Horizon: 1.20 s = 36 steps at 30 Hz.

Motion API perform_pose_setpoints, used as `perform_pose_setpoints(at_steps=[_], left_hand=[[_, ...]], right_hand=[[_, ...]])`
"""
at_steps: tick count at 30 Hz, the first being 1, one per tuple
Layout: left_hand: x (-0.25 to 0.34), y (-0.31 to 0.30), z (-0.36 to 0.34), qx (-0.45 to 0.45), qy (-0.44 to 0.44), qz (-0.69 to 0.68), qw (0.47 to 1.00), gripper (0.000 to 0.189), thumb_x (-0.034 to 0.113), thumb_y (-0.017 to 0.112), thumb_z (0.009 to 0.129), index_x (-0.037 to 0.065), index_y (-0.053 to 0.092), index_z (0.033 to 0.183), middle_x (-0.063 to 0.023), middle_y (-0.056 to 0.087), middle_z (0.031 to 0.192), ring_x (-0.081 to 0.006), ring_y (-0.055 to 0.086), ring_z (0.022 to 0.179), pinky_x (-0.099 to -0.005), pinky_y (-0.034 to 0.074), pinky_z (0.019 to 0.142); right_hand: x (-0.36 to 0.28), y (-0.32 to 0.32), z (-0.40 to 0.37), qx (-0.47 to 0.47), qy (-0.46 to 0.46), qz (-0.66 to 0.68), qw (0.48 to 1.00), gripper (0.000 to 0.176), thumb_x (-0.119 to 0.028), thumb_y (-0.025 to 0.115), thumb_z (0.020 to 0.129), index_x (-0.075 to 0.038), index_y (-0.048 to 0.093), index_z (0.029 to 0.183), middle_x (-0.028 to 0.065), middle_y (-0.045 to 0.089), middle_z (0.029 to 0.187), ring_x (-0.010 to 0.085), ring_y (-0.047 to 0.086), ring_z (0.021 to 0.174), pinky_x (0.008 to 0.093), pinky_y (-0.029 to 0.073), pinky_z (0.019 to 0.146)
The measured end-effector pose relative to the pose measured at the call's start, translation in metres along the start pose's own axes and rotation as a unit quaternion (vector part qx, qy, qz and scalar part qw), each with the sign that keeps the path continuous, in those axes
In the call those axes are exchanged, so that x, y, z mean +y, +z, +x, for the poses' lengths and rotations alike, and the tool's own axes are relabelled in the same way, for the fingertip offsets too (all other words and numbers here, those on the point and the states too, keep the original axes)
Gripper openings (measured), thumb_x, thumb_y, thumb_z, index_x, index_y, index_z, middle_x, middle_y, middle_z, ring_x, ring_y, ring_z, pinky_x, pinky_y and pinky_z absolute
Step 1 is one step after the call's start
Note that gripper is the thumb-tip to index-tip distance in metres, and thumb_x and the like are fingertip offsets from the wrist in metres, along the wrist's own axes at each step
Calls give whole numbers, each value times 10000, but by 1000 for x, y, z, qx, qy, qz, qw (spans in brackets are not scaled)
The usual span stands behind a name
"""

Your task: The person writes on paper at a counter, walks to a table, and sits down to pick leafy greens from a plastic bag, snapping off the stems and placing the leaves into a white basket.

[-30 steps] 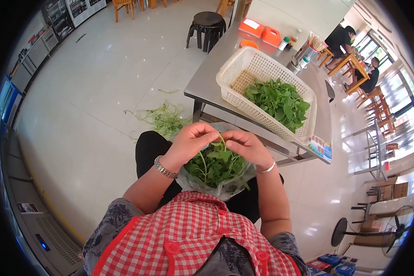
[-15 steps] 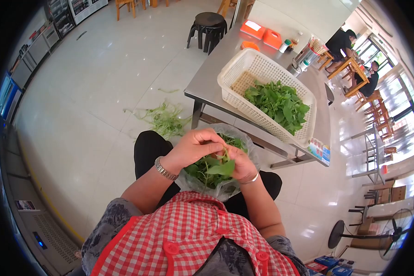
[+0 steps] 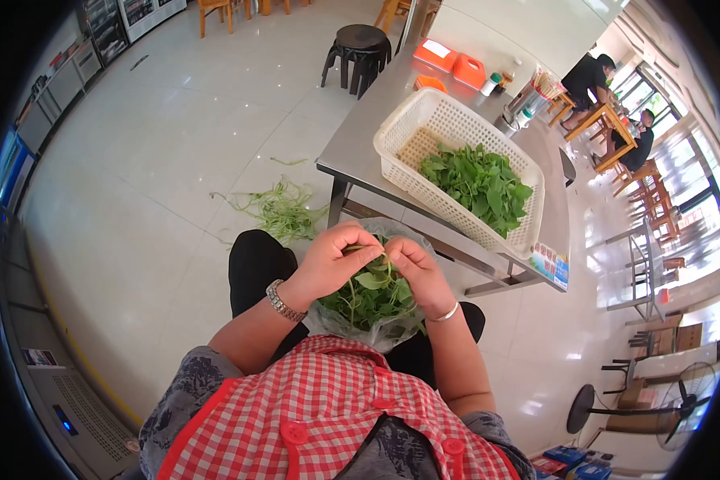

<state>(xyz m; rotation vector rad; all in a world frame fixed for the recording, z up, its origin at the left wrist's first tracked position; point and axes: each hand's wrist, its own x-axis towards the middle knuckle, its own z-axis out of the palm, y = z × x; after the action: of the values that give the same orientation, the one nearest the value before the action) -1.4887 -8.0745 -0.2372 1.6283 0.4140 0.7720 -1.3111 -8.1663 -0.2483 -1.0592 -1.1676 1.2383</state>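
left hand [image 3: 334,260] and right hand [image 3: 418,270] curled together, pinching sprig [image 3: 374,278] over bag [image 3: 376,320]

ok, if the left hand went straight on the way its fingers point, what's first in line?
The left hand points at the right hand, so first the leafy stem pinched between them, then the right hand's fingertips almost at once. Depth is unclear.

A single head-worn camera is looking down and forward over the person's chest, sitting close above the left hand [image 3: 328,264] and right hand [image 3: 418,272] pinching greens [image 3: 372,294] at frame centre, its wide lens taking in the tabletop [image 3: 352,150] at upper right and the floor [image 3: 136,200] at left.
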Motion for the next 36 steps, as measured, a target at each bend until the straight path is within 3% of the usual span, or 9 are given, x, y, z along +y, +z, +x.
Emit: perform_pose_setpoints(at_steps=[5, 8, 12, 20, 24, 26, 30, 33, 36], left_hand=[[10, 5, 1, -46, -77, -225, 970, 96, 103, 579, 923, 14, 614, 938, -24, 642, 892, -77, 571, 753, -219, 470, 702], [12, 6, 0, -51, -118, -266, 955, 112, 156, 560, 935, 59, 602, 899, 3, 638, 844, -13, 441, 637, -172, 352, 562], [9, 5, -1, -45, -123, -253, 958, 115, 165, 560, 936, 68, 600, 888, 12, 630, 832, -1, 414, 609, -159, 314, 536], [0, 6, -2, -52, -176, -339, 923, 133, 179, 564, 938, 75, 606, 866, 29, 608, 801, -7, 370, 570, -160, 288, 514], [2, 3, -2, -58, -171, -310, 933, 141, 189, 571, 937, 63, 617, 891, 27, 602, 790, -23, 448, 632, -171, 353, 559], [2, 5, -1, -40, -156, -275, 948, 159, 189, 583, 932, 38, 627, 914, 11, 624, 795, -48, 552, 709, -189, 439, 614], [4, 1, 1, 14, -117, -189, 975, 145, 157, 602, 918, 16, 636, 926, 3, 632, 832, -52, 563, 743, -203, 463, 661], [-6, 2, 2, 47, -90, -158, 982, 136, 135, 610, 910, 4, 638, 932, 0, 635, 854, -49, 566, 768, -208, 468, 681], [-8, 3, 2, 55, -93, -153, 982, 134, 128, 612, 905, -1, 638, 932, 0, 636, 864, -47, 567, 780, -213, 470, 694]], right_hand=[[-6, 7, -1, -7, 40, 129, 991, 199, -311, 530, 951, -133, 535, 861, -65, 495, 823, 24, 417, 701, 169, 330, 588], [10, 13, -1, -11, 32, 216, 976, 202, -321, 531, 949, -139, 528, 861, -69, 482, 803, 13, 403, 660, 164, 312, 529], [15, 18, -3, 11, 45, 234, 971, 212, -333, 532, 949, -139, 527, 864, -73, 485, 790, 11, 405, 632, 167, 307, 496], [19, 30, -5, 5, 3, 342, 940, 212, -299, 527, 950, -109, 503, 860, -26, 490, 820, 77, 451, 738, 219, 376, 647], [23, 26, -7, -19, 17, 368, 929, 211, -280, 521, 948, -87, 501, 864, 11, 500, 874, 119, 449, 820, 256, 375, 733], [22, 29, -6, 31, 44, 320, 946, 213, -284, 517, 947, -77, 505, 898, 13, 508, 862, 124, 458, 778, 257, 385, 697], [5, 41, -10, 87, 110, 314, 939, 253, -305, 510, 949, -54, 510, 984, 18, 524, 827, 123, 459, 665, 250, 387, 609], [32, 27, -8, -33, 83, 440, 894, 268, -301, 502, 954, -44, 503, 1031, 19, 533, 798, 105, 437, 590, 233, 367, 552], [27, 31, -9, -14, 99, 493, 864, 281, -305, 530, 939, -73, 532, 1098, 1, 506, 778, 90, 399, 558, 216, 330, 506]])
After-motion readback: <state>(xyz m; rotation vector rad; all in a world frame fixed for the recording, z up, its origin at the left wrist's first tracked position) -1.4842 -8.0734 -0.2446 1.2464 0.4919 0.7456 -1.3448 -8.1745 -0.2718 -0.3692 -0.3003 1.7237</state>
